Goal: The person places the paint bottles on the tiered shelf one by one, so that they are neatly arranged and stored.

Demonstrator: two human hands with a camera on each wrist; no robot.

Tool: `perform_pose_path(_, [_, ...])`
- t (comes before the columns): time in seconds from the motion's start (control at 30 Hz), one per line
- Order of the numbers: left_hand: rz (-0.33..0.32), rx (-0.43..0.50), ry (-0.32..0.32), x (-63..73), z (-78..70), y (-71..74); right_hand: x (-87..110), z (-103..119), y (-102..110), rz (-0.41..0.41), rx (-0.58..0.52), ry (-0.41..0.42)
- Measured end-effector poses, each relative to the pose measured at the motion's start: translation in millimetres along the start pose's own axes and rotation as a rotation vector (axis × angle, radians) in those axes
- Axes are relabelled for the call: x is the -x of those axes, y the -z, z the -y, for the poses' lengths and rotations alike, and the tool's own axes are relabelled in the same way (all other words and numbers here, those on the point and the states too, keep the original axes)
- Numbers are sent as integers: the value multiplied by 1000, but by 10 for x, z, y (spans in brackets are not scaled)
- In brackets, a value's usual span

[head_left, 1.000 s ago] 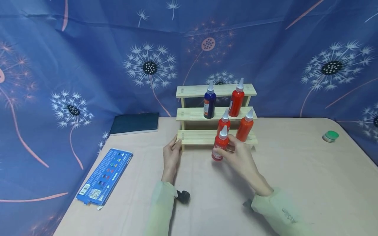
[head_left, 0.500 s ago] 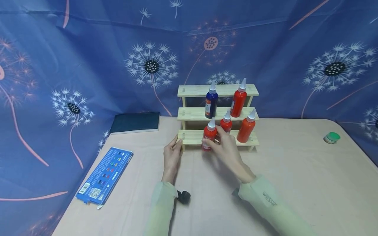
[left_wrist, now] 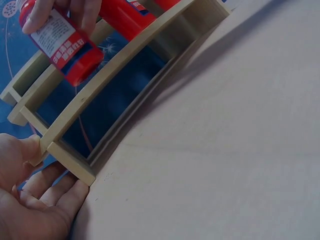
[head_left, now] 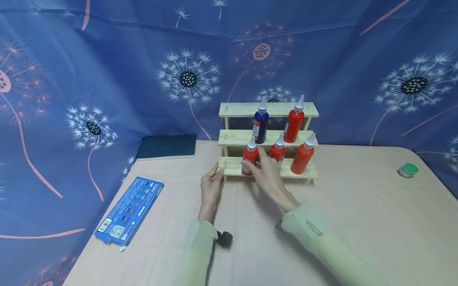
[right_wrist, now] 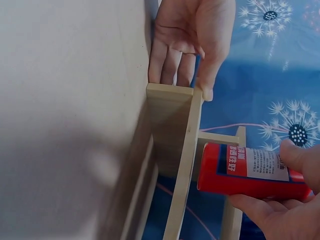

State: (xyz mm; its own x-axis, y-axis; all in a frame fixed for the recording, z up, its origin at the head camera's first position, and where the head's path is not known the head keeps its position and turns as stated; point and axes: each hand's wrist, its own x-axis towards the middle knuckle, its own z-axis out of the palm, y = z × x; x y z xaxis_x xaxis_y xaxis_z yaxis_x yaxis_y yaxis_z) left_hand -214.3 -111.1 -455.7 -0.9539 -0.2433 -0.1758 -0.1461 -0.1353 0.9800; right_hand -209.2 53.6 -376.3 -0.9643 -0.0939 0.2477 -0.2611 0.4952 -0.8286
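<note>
A three-tier wooden display rack (head_left: 232, 137) stands at the back of the table. My left hand (head_left: 211, 190) grips the left end of its lowest tier, thumb on top and fingers against the leg in the left wrist view. My right hand (head_left: 269, 176) holds a red paint bottle (head_left: 249, 156) with a silver nozzle cap, upright at the left part of that tier. Its base is just over the board in the right wrist view. Right of it on the same tier stand another red bottle (head_left: 277, 151), partly behind the hand, and an orange-red bottle (head_left: 302, 159).
On the middle tier stand a dark blue bottle (head_left: 261, 126) and a red bottle (head_left: 294, 126). A blue printed box (head_left: 130, 210) and a dark notebook (head_left: 167, 146) lie on the left. A small green-lidded jar (head_left: 408, 170) sits far right. Dandelion-patterned cloth (head_left: 143, 51) hangs behind.
My right hand has carried the red bottle leftward and back, from in front of the rack to over its lowest tier. My left hand keeps its grip. The head view has shifted slightly.
</note>
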Motion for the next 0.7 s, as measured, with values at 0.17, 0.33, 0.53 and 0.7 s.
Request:
perform_pose_path(0.17, [3,-32,9,-1,0,-3,-60,-26,-34,-14,30,0])
perform_pose_path(0.33, [6,-36,8,-3,6,-8,-99,-50,-63,-24,35,-6])
perform_pose_path(0.53, [-2,-45,17,-9,-4,-8,-136,-45,-83,-33,30,2])
perform_pose_path(0.7, [-7,-44,24,-17,-12,-2,-162,-50,-102,-41,55,4])
